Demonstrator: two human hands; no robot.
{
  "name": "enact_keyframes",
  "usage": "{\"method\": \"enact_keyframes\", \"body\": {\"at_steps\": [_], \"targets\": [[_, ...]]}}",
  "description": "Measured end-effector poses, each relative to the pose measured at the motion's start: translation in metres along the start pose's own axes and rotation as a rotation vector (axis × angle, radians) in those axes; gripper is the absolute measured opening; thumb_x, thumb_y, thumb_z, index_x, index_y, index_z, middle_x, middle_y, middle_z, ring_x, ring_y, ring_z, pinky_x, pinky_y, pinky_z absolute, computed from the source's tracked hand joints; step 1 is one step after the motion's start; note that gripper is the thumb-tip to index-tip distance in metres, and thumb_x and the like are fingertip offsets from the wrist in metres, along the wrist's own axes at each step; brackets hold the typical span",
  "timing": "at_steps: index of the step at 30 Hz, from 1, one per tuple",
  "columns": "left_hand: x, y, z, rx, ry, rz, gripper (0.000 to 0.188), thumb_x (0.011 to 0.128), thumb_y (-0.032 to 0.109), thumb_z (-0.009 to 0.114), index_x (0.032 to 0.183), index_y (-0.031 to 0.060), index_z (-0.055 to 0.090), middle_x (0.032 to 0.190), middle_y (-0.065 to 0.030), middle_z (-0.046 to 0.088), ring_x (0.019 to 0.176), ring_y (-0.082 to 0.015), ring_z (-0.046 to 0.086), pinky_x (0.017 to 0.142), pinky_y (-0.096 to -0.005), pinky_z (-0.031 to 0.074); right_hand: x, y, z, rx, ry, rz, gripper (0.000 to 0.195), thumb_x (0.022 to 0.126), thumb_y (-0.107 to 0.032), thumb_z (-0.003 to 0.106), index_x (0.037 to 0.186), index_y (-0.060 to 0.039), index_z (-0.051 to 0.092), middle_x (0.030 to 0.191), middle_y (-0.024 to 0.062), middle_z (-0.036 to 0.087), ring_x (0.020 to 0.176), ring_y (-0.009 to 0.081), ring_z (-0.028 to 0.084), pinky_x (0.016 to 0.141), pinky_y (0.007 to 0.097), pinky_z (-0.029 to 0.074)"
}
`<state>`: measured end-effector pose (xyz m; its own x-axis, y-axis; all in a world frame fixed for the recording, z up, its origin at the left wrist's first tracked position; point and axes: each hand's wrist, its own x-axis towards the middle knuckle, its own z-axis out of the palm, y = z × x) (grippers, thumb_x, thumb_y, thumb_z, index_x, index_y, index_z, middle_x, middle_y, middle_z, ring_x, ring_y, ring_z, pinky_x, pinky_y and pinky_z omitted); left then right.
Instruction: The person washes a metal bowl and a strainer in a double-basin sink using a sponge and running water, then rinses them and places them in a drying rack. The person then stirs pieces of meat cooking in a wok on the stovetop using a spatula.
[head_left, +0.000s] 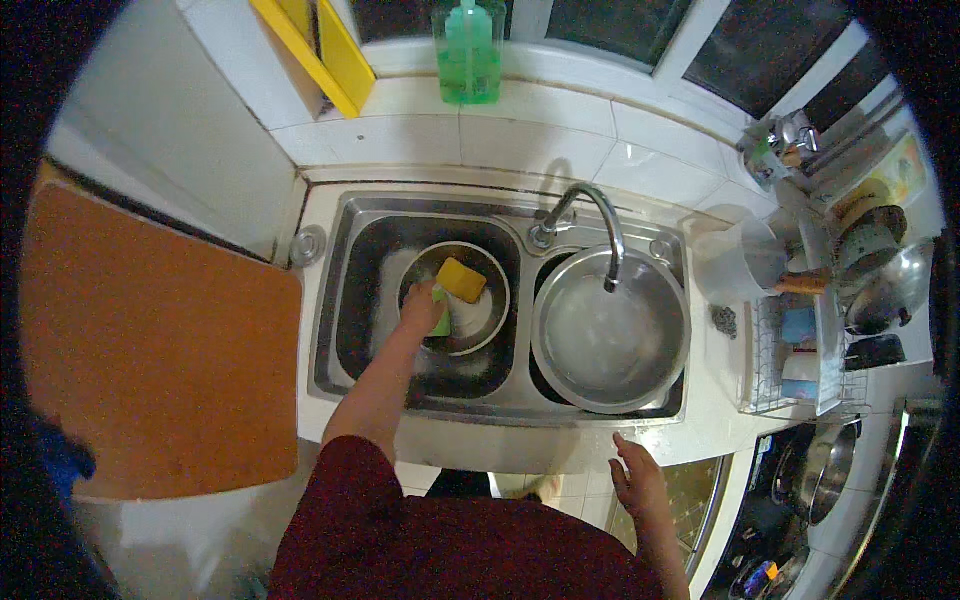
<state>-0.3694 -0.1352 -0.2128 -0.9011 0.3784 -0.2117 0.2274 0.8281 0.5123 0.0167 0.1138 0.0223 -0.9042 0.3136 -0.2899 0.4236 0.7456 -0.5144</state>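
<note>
My left hand (422, 307) reaches into a round metal basin (480, 335) that sits in the left sink bowl (375, 247). Its fingers are closed on a green cleaning pad (441, 321), partly covered by the hand. A yellow sponge (461, 280) lies in the same basin, just beyond my fingertips. Over the right sink bowl rests a larger stainless steel basin (600, 337), with what looks like cloudy water inside. The curved faucet (600, 199) ends above it. My right hand (637, 476) hangs in front of the counter edge, holding nothing, its fingers apart.
A wire dish rack (765, 360) stands right of the sink, beside a translucent plastic container (739, 259) and a steel wool scrubber (724, 320). Green liquid fills a pump bottle (469, 64) on the ledge. To the left lies a brown board or mat (165, 337).
</note>
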Motion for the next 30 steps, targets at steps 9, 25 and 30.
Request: {"method": "enact_keyframes", "body": {"at_steps": [9,25,30], "targets": [[0.029,-0.078,0.138,0.017,-0.300,-0.037,0.085,0.072,0.024,0.067,0.139,0.0122,0.016,0.139,-0.0235,0.021,0.119,-0.0386,0.039,0.094,-0.0441,0.039,0.084,0.003,0.039,0.021,0.016,-0.075,0.044,0.078,-0.005,0.061,0.120,-0.0094,0.050,0.100,0.0166,0.059,0.086,0.0268,0.061,0.075,0.0323,0.049],[0.046,0.059,0.029,-0.319,-0.020,0.071,0.045,0.081,0.022,0.054,0.124,0.0118,0.046,0.126,-0.0173,0.043,0.118,-0.0384,0.038,0.095,-0.0476,0.036,0.252,0.088,0.103,0.629,0.046,0.318,0.063,0.082,-0.025,0.054,0.138,-0.0158,0.026,0.120,0.0189,0.047,0.101,0.0290,0.053,0.082,0.0357,0.044],[0.059,0.017,0.060,0.547,-0.119,0.425,0.061,0.079,0.023,0.059,0.134,0.0181,0.033,0.130,-0.0151,0.040,0.121,-0.0354,0.036,0.096,-0.0516,0.033,0.247,0.067,0.118,-0.558,0.044,0.088,0.070,0.080,-0.032,0.056,0.140,-0.0209,0.023,0.142,0.0221,0.016,0.113,0.0442,0.044,0.092,0.0493,0.036]]}}
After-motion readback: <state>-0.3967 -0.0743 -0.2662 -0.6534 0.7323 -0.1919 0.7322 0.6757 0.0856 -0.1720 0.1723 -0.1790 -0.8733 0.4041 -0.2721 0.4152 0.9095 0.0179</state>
